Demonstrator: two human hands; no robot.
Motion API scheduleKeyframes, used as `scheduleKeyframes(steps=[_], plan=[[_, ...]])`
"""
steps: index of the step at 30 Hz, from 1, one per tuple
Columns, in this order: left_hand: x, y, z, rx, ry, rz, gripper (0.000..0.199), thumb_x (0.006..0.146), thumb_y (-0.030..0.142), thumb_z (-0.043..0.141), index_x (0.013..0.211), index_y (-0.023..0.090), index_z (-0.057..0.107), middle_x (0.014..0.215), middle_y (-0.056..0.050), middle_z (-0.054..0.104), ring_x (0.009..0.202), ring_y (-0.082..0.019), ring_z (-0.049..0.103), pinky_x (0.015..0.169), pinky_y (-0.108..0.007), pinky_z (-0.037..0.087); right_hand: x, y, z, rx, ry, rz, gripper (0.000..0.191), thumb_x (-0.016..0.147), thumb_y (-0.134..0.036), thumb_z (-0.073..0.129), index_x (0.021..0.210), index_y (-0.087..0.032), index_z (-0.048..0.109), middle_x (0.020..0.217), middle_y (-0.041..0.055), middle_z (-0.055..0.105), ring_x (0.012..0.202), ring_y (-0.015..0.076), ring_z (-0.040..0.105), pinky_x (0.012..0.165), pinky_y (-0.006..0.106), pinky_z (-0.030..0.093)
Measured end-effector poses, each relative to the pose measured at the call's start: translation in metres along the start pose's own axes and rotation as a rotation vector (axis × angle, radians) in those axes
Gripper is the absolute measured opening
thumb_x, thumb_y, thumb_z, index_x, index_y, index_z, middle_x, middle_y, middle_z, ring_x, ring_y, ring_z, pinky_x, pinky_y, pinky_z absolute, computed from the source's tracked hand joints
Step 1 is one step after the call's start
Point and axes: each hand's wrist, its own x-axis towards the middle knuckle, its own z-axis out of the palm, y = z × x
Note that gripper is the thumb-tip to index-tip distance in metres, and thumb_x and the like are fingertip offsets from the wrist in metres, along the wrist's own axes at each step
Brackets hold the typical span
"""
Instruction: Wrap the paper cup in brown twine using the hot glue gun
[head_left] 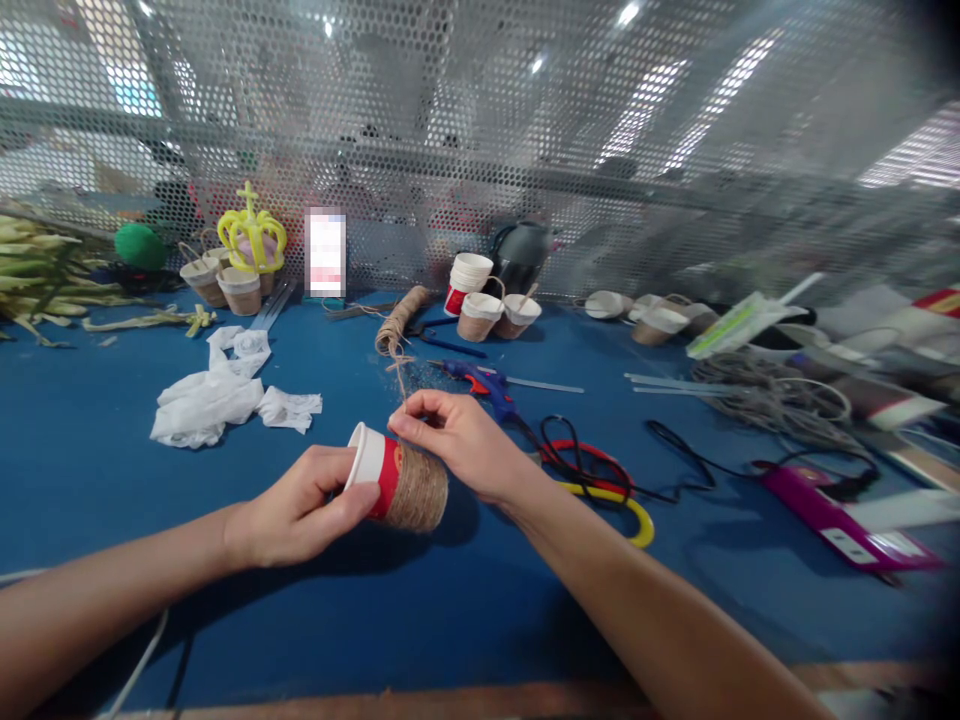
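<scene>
My left hand grips a paper cup by its white rim end, tilted on its side above the blue table. Brown twine is wound closely round the cup's lower part, and a red band still shows between the twine and the white rim. In my right hand, thumb and forefinger pinch the loose strand of twine just above the cup. That strand runs back to a twine spool lying behind. A blue glue gun lies just beyond my right hand.
Scissors with red and yellow handles and black cable lie right of my right forearm. Farther right is a purple power strip. Twine-covered cups and stacked paper cups stand behind. White crumpled cloth lies left.
</scene>
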Motion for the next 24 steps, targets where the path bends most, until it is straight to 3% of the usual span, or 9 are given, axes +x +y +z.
scheduleKeyframes(steps=[10,18,24], plan=[[0.001,0.001,0.000,0.068,-0.023,0.040,0.024,0.083,0.017,0.031,0.063,0.015,0.043,0.059,0.001,0.043,0.053,-0.009,0.035,0.051,-0.020,0.033,0.001,0.003,-0.001,0.016,-0.030,0.037,0.016,0.071,-0.030,0.060,0.068,-0.015,0.057,0.063,-0.0026,0.052,0.058,0.0089,0.044,0.056,0.023,0.035],[0.001,-0.002,0.000,0.240,0.047,0.284,0.015,0.078,0.007,0.036,0.075,0.012,0.050,0.067,-0.005,0.054,0.060,-0.012,0.044,0.058,-0.023,0.040,0.003,0.000,-0.014,0.001,-0.092,0.043,0.037,0.078,-0.047,0.049,0.090,-0.013,0.059,0.088,0.0078,0.060,0.082,0.0161,0.054,0.071,0.029,0.041],[0.005,-0.006,-0.005,0.288,0.075,0.324,0.020,0.078,0.005,0.039,0.090,0.011,0.054,0.092,-0.013,0.060,0.086,-0.018,0.052,0.082,-0.031,0.040,-0.004,-0.008,-0.029,-0.114,-0.311,0.094,0.042,0.080,-0.050,0.044,0.102,-0.016,0.054,0.101,0.0085,0.060,0.089,0.0190,0.056,0.073,0.032,0.045]])
